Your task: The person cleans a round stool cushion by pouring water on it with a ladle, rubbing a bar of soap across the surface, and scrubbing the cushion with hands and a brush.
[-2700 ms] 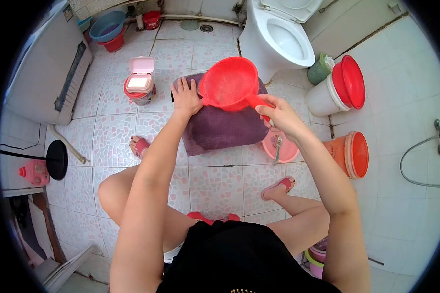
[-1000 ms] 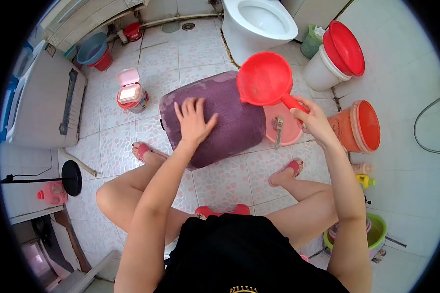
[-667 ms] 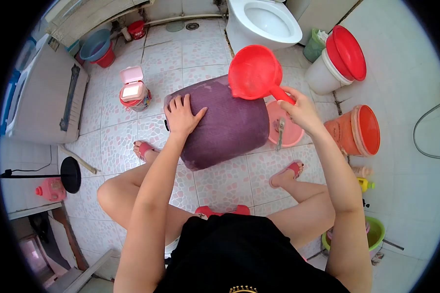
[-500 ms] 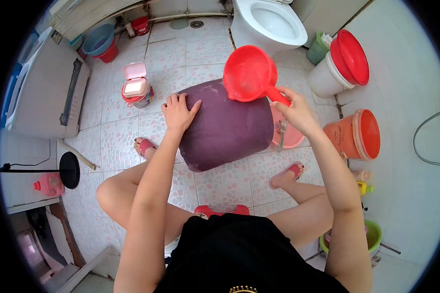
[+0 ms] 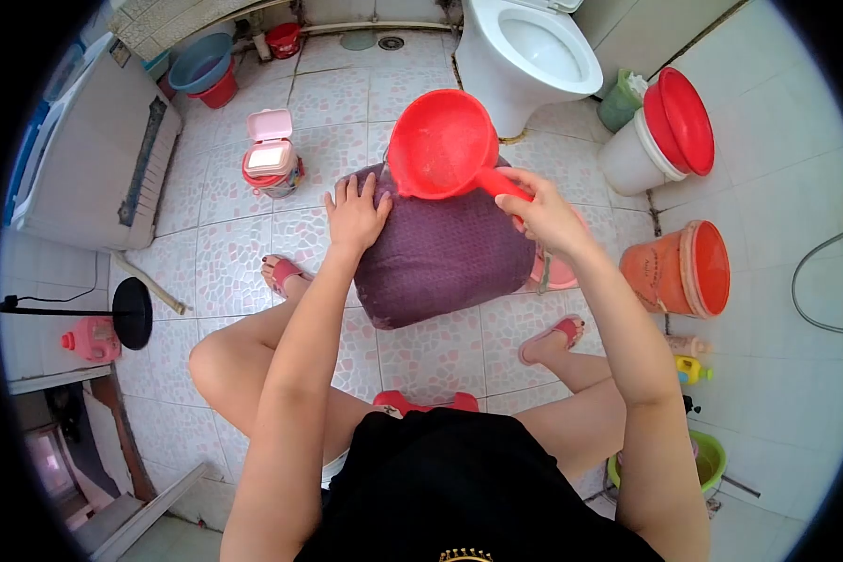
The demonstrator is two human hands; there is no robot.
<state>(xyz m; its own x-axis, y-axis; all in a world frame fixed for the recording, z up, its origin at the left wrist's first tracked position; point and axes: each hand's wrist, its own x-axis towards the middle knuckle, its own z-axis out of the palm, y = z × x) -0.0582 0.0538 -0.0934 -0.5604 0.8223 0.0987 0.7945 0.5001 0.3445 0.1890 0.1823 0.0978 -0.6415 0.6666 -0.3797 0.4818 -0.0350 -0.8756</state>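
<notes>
My right hand is closed round the handle of a red plastic dipper. The dipper's bowl is over the far edge of a purple, cushion-shaped object on the tiled floor. Liquid seems to run off the bowl's left side. My left hand lies with fingers spread on the purple object's upper left part. A pink basin shows partly behind the right end of the purple object, and my right forearm partly covers it.
A pink-lidded tub stands left on the floor. The toilet is at the back. On the right are a white bucket, an orange bucket and a green basin. A white appliance stands far left.
The dipper has moved left over the purple object, after being nearer its right end. My left hand has shifted to the object's upper left edge. Less of the pink basin shows.
</notes>
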